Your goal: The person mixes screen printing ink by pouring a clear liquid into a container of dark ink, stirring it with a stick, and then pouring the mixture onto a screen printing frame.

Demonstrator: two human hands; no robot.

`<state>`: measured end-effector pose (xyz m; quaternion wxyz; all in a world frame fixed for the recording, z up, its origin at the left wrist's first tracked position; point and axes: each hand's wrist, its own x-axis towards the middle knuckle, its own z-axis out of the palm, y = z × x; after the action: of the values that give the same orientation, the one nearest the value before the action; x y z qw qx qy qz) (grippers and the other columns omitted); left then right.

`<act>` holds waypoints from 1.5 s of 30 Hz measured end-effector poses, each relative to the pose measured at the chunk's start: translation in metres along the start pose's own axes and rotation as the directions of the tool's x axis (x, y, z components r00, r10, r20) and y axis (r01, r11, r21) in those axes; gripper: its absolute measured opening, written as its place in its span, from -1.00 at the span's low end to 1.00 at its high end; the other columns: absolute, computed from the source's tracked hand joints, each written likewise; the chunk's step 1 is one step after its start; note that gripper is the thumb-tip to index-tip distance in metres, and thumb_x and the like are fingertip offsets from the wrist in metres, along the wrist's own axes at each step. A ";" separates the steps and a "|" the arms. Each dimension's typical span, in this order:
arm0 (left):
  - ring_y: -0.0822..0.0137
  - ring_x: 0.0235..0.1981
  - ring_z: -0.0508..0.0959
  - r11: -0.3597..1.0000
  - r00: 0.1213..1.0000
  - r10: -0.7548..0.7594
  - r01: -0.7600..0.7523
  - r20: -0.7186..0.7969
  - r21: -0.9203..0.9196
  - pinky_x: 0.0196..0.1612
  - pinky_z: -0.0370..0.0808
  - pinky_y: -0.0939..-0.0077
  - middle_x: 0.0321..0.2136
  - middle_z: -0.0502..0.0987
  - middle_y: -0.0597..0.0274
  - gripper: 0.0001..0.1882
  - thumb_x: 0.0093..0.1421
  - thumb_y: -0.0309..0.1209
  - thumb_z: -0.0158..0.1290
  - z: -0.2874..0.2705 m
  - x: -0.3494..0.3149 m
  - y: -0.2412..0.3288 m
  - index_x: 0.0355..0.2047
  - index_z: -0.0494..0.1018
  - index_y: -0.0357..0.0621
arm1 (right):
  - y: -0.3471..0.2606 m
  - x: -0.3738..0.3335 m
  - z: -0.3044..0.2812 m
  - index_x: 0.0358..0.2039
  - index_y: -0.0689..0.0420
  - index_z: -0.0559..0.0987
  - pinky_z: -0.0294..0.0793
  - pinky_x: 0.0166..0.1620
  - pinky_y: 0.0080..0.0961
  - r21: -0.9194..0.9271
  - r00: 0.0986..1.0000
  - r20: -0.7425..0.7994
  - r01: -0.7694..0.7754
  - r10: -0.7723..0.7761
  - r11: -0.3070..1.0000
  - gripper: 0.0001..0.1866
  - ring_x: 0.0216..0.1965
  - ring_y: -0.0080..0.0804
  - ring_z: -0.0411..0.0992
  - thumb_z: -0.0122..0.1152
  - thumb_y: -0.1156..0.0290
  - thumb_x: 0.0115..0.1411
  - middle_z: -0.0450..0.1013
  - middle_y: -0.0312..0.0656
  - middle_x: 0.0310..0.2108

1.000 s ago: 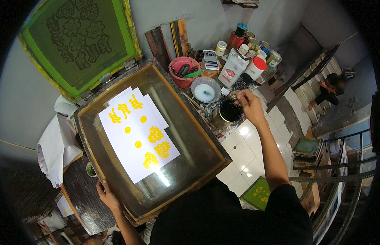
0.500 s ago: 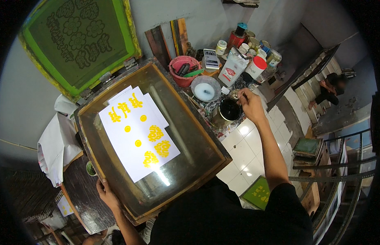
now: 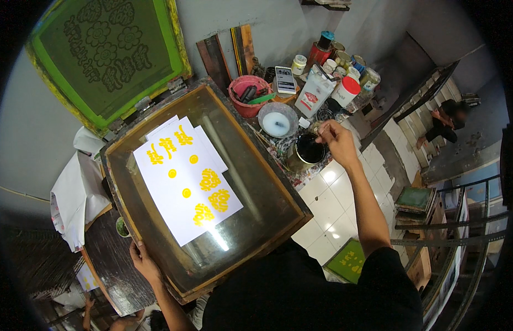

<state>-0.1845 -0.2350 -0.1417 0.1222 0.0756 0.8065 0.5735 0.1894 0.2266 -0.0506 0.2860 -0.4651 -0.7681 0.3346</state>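
Note:
At the lower left edge of the glass-topped table, my left hand grips the wooden rim, its fingers partly bent. White paper sheets with yellow printed lettering and small yellow rounds lie on the glass. My right hand is closed over the rim of a pot of black ink, fingertips pinched together. What they pinch is too small and dark to make out. A raised screen printing frame, green with flower and letter shapes, is hinged to the table's far edge.
Beside the pot stand a bowl of whitish liquid, a red bucket with tools, a phone, a white jug and several cans. A green screen leans low at right. Another person sits far right.
My right hand has shifted slightly at the pot's rim. Another person's hand has come up at the lower left. My left hand and the sheets stay put.

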 end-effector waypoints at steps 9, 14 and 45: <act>0.21 -0.10 0.51 1.000 1.000 0.029 -0.029 0.006 0.002 0.01 0.44 0.34 -0.06 0.52 -0.05 -0.43 0.41 -0.07 -0.01 -0.005 0.004 -0.009 0.15 0.37 -0.37 | 0.000 0.001 0.006 -0.23 0.27 0.50 0.53 -0.27 -0.44 -0.025 0.999 -0.030 0.035 -0.036 0.999 -0.89 -0.38 -0.40 0.61 0.06 0.49 0.36 0.56 -0.11 -0.43; 0.20 -0.09 0.52 0.999 0.999 0.034 -0.034 0.009 0.007 0.01 0.44 0.34 -0.06 0.52 -0.05 -0.44 0.41 -0.08 -0.02 -0.003 0.005 -0.010 0.15 0.37 -0.37 | 0.004 0.003 0.010 -0.22 0.26 0.50 0.53 -0.28 -0.44 0.074 0.997 -0.054 0.057 -0.053 0.996 -0.89 -0.37 -0.41 0.60 0.06 0.48 0.36 0.56 -0.13 -0.42; 0.20 -0.09 0.52 1.000 1.000 0.029 -0.029 0.007 0.012 0.01 0.45 0.35 -0.03 0.51 -0.06 -0.43 0.41 -0.09 -0.01 -0.002 0.000 -0.001 0.17 0.35 -0.37 | 0.016 -0.007 -0.005 -0.25 0.24 0.51 0.49 -0.34 -0.54 0.045 0.990 -0.137 -0.013 0.019 0.999 -0.89 -0.45 -0.51 0.52 0.03 0.49 0.35 0.53 -0.21 -0.53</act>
<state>-0.1847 -0.2374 -0.1418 0.1161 0.0898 0.8083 0.5701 0.2046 0.2273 -0.0609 0.3457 -0.4869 -0.7352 0.3208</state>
